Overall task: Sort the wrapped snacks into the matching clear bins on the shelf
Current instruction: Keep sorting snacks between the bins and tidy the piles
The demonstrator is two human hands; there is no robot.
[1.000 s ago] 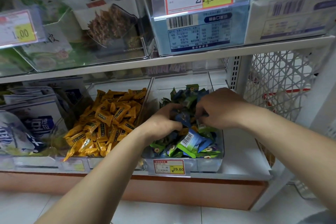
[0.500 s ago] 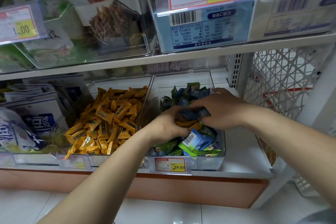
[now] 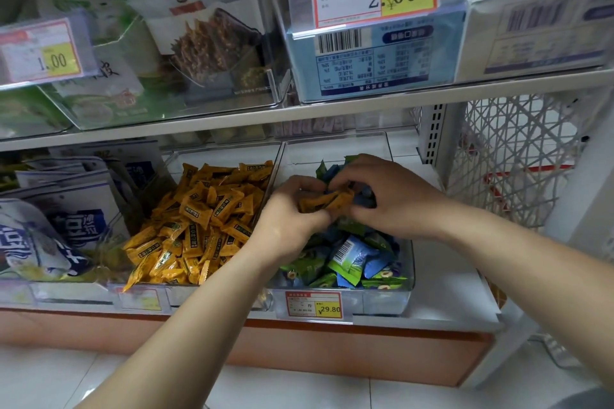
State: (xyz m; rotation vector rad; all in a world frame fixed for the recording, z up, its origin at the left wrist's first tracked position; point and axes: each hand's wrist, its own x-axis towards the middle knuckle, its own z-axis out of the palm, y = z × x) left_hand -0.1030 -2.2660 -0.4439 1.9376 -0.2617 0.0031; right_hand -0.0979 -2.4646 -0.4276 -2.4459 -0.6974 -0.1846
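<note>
Two clear bins stand side by side on the lower shelf. The left bin [image 3: 229, 153] is full of orange wrapped snacks [image 3: 199, 226]. The right bin [image 3: 407, 276] holds blue and green wrapped snacks [image 3: 352, 259]. Both hands are above the right bin. My left hand [image 3: 292, 222] grips a small bunch of orange snacks [image 3: 327, 201]. My right hand [image 3: 388, 196] curls its fingers round blue snacks [image 3: 363, 200] and touches the orange bunch from the right.
A price tag [image 3: 314, 305] reading 29.80 hangs on the right bin's front. White and blue bags [image 3: 59, 226] fill the shelf's left end. The upper shelf [image 3: 299, 113] carries more bins and boxes close overhead. A white lattice panel [image 3: 518, 156] closes the right side.
Both hands have risen out of the blue and green pile. Orange snacks now show between them, gathered in my left hand.
</note>
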